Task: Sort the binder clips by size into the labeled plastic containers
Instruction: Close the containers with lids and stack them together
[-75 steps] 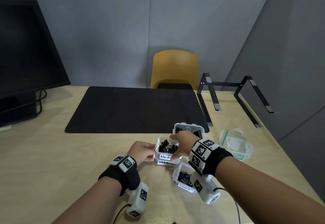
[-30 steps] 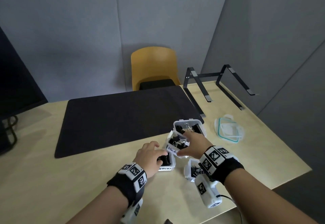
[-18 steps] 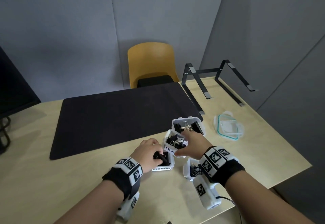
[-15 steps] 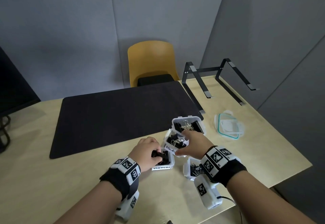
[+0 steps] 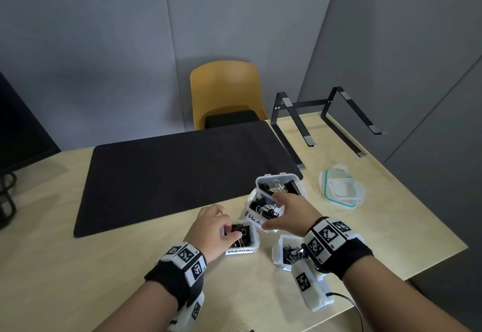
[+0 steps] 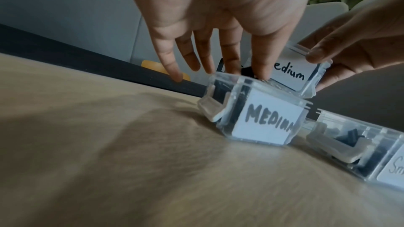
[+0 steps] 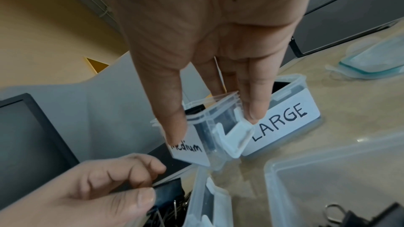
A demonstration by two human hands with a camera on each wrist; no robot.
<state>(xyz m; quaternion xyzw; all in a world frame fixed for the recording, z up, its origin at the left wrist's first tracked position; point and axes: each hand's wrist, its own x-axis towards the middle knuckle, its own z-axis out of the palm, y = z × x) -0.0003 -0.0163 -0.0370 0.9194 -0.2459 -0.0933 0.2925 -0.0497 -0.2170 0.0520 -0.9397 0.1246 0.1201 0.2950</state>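
Note:
Two small clear tubs are labelled medium. The lower MEDIUM tub (image 5: 241, 250) (image 6: 265, 118) sits on the desk with black clips inside. My left hand (image 5: 230, 231) (image 7: 150, 193) reaches into it and pinches a black binder clip (image 5: 239, 228) (image 7: 169, 192) between thumb and forefinger. My right hand (image 5: 271, 213) (image 7: 214, 122) grips the second Medium tub (image 5: 254, 219) (image 7: 192, 149), raised and tilted, thumb on its label. The LARGE tub (image 5: 279, 179) (image 7: 284, 122) stands just behind. The Small tub (image 5: 277, 252) (image 6: 391, 170) lies under my right wrist.
A black desk mat (image 5: 169, 172) lies beyond the tubs. Several clear lids (image 5: 340, 188) are stacked to the right, near a black laptop stand (image 5: 326, 120). A yellow chair (image 5: 224, 91) stands behind the desk. The desk's right edge (image 5: 417, 201) is close.
My left hand's fingers dipped into the lower MEDIUM tub and closed on a black clip. My right hand keeps the other Medium tub tilted beside it.

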